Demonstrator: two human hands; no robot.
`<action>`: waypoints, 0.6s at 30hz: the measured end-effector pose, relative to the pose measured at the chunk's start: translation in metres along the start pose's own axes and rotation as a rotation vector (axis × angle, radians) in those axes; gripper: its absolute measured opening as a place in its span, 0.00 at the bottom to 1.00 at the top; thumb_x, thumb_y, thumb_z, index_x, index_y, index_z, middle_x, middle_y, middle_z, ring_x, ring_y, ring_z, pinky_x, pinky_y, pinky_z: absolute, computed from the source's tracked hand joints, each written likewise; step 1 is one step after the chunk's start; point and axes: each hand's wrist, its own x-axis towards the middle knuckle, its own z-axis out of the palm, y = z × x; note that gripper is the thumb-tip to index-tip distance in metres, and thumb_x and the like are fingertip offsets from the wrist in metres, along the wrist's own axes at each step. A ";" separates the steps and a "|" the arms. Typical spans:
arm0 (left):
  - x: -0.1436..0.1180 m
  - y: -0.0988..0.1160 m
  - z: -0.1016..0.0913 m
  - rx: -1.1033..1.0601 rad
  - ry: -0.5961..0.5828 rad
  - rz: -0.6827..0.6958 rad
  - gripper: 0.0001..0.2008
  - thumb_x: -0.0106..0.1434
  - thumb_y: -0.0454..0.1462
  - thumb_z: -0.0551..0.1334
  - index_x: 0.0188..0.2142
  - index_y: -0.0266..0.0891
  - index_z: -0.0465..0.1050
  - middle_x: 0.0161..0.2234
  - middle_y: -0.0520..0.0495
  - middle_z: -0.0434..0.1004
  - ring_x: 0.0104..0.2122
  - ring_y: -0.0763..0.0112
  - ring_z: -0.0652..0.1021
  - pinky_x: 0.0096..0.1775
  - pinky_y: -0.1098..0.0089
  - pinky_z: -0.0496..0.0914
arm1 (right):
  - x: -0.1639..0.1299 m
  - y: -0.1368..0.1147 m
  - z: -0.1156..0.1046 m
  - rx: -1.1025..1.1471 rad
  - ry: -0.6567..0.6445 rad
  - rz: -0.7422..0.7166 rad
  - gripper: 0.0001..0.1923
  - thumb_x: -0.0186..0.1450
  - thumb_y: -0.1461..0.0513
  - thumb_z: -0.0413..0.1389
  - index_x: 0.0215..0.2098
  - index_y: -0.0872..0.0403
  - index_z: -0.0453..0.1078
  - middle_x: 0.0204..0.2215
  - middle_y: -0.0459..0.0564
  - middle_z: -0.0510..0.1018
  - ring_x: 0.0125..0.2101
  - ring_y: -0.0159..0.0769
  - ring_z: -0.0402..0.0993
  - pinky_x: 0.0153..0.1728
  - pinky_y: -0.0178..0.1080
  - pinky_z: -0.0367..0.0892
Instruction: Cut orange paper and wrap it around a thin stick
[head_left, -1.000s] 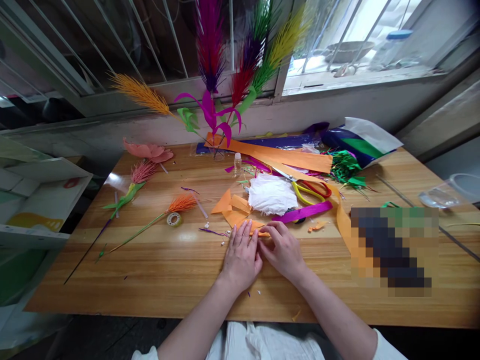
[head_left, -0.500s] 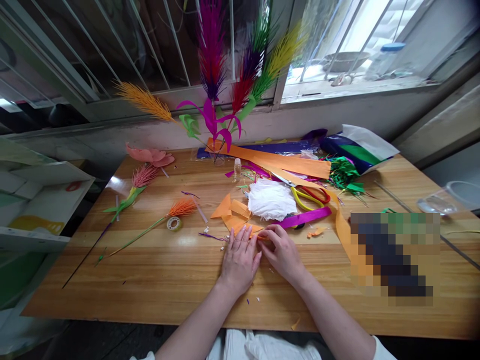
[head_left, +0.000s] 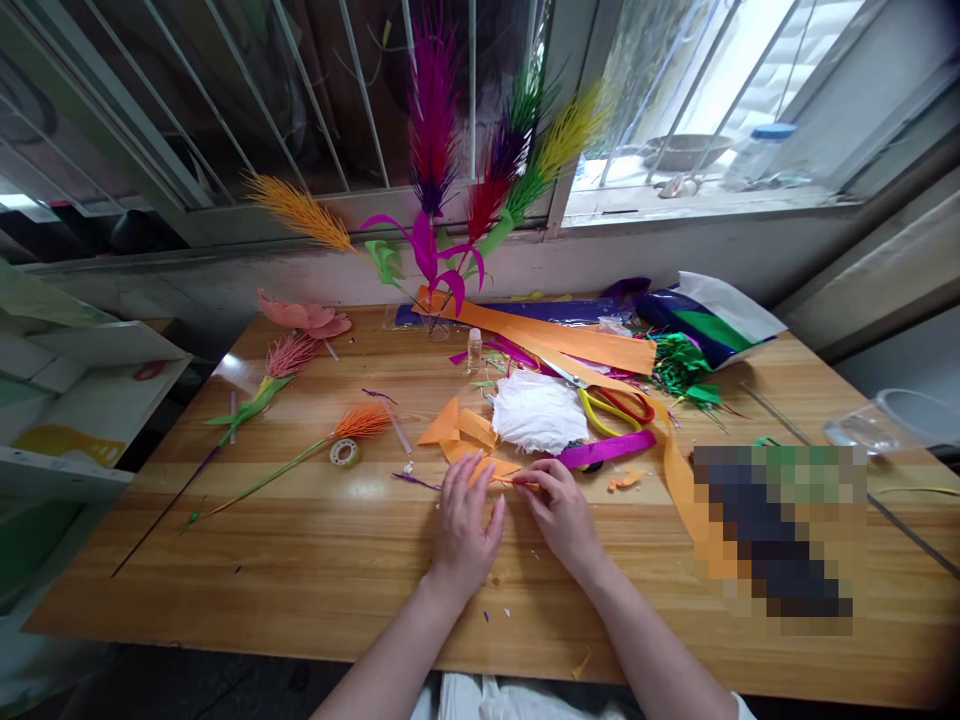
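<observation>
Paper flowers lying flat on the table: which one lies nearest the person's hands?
The orange-headed flower on a green stem, beside the tape roll. The pink-headed flower and the flat pink bloom lie farther off.

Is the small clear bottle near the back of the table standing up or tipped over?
Upright. The small clear bottle stands on its base on the wooden table, its cap pointing up, beside the long orange paper strip.

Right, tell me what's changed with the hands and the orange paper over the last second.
The left hand has spread its fingers flatter on the wooden table; the right hand still pinches the small orange paper piece. The whole view has tilted slightly. Scissors, white crumpled paper and tape roll lie as before.
</observation>
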 end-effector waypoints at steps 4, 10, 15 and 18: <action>0.004 0.003 -0.003 -0.459 0.075 -0.315 0.20 0.57 0.40 0.56 0.49 0.38 0.61 0.49 0.41 0.63 0.51 0.66 0.64 0.51 0.61 0.61 | 0.002 -0.015 -0.005 0.389 -0.036 0.245 0.10 0.54 0.55 0.56 0.28 0.54 0.72 0.30 0.49 0.67 0.28 0.33 0.66 0.28 0.36 0.65; 0.012 0.018 -0.009 -1.026 -0.027 -0.480 0.11 0.55 0.40 0.58 0.33 0.35 0.74 0.42 0.42 0.70 0.44 0.65 0.71 0.46 0.63 0.65 | 0.003 -0.044 -0.016 0.794 -0.348 0.416 0.11 0.50 0.56 0.60 0.28 0.55 0.69 0.30 0.47 0.73 0.33 0.34 0.69 0.38 0.37 0.63; 0.013 0.023 -0.025 -1.202 -0.131 -0.625 0.09 0.49 0.40 0.63 0.27 0.35 0.75 0.41 0.42 0.72 0.43 0.62 0.70 0.43 0.64 0.66 | -0.002 -0.048 -0.028 0.835 -0.637 0.376 0.13 0.56 0.56 0.56 0.38 0.53 0.70 0.37 0.48 0.75 0.40 0.35 0.68 0.45 0.40 0.60; 0.014 0.023 -0.033 -1.296 -0.269 -0.704 0.09 0.48 0.40 0.64 0.27 0.34 0.76 0.45 0.41 0.69 0.44 0.59 0.69 0.36 0.67 0.68 | -0.002 -0.047 -0.028 0.870 -0.750 0.380 0.14 0.56 0.57 0.55 0.38 0.56 0.71 0.33 0.50 0.76 0.38 0.35 0.70 0.46 0.41 0.59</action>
